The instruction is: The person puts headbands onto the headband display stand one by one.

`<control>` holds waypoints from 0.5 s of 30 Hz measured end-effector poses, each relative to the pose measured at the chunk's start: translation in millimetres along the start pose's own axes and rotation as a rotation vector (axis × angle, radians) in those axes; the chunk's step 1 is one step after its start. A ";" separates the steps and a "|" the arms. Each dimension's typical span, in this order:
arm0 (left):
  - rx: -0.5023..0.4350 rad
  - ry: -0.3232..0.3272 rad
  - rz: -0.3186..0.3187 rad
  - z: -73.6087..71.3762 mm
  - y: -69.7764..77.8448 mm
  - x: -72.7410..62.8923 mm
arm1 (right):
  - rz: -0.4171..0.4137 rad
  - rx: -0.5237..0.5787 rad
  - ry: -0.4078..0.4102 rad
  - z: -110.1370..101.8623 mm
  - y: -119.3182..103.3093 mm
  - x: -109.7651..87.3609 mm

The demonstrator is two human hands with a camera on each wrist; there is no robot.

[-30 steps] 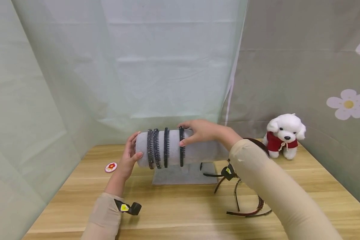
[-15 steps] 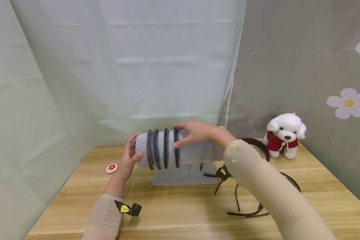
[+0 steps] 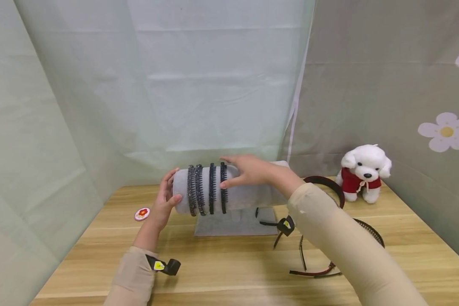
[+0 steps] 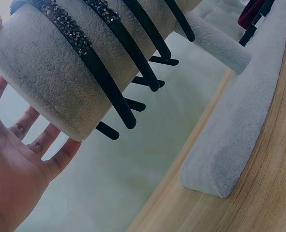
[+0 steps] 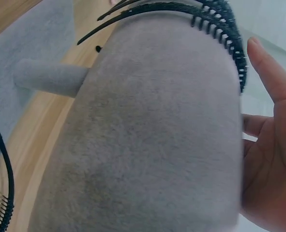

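A grey plush headband stand (image 3: 258, 195), a thick roll on a flat base, carries several black headbands with comb teeth. The two sparkly ones (image 3: 192, 191) sit leftmost; a plainer black headband (image 3: 212, 195) follows. My left hand (image 3: 162, 206) holds the roll's left end, thumb in front and fingers around the back, as the left wrist view also shows. Beside the rightmost headband (image 3: 224, 199), my right hand (image 3: 250, 170) has its thumb and index finger spread over the roll. In the right wrist view the thumb (image 5: 273, 72) stands slightly off that headband's teeth.
Loose headbands, one dark red and wide (image 3: 329, 182), one toothed (image 3: 371, 231), lie right of the stand, partly under my right sleeve. A white toy dog (image 3: 367, 170) in red sits at the back right. A round flower badge (image 3: 142, 213) lies left.
The rightmost headband has slid left along the roll with my right hand, close to its neighbour. Thumb and index finger now look looser on it. My left hand has stayed put.
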State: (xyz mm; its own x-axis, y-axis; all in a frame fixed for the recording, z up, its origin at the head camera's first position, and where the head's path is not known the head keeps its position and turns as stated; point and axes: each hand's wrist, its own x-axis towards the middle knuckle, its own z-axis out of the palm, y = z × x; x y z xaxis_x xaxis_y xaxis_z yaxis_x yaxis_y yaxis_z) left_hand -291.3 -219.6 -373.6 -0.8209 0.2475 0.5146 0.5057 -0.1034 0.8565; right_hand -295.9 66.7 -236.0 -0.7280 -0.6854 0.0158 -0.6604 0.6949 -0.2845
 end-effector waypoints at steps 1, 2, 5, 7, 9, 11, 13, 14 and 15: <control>-0.001 0.000 0.001 -0.2 -0.1 0.0 | -0.001 0.005 0.012 -1.1 -1.0 -2.9; -0.003 -0.001 0.004 -0.4 -0.3 0.0 | -0.002 0.012 0.025 -2.5 -2.0 -6.0; -0.006 -0.001 0.010 -1.3 -0.5 -0.2 | -0.019 0.035 0.066 -8.5 -5.0 -16.6; -0.007 -0.002 0.014 -1.9 -0.4 -0.2 | -0.042 0.051 0.098 -12.0 -6.0 -24.2; -0.008 -0.002 0.018 -2.3 -0.3 -0.2 | -0.063 0.054 0.127 -14.6 -6.4 -31.7; -0.009 -0.002 0.023 -1.7 0.2 -0.4 | -0.074 0.057 0.150 -17.4 -6.5 -41.3; -0.005 0.001 0.024 -1.2 0.5 -0.7 | -0.069 0.060 0.173 -19.3 -6.8 -51.2; -0.002 0.003 0.025 -1.0 0.6 -0.8 | -0.066 0.061 0.186 -20.2 -6.8 -56.0; 0.000 0.005 0.024 -0.8 0.8 -1.1 | -0.068 0.062 0.202 -20.9 -6.5 -60.9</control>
State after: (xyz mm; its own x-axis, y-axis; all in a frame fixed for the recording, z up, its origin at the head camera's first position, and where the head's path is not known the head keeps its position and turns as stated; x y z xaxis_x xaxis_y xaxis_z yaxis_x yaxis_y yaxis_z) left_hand -290.2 -220.8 -373.4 -0.8097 0.2404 0.5354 0.5256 -0.1089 0.8438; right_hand -251.1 108.5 -215.1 -0.7082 -0.6686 0.2267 -0.7014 0.6296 -0.3340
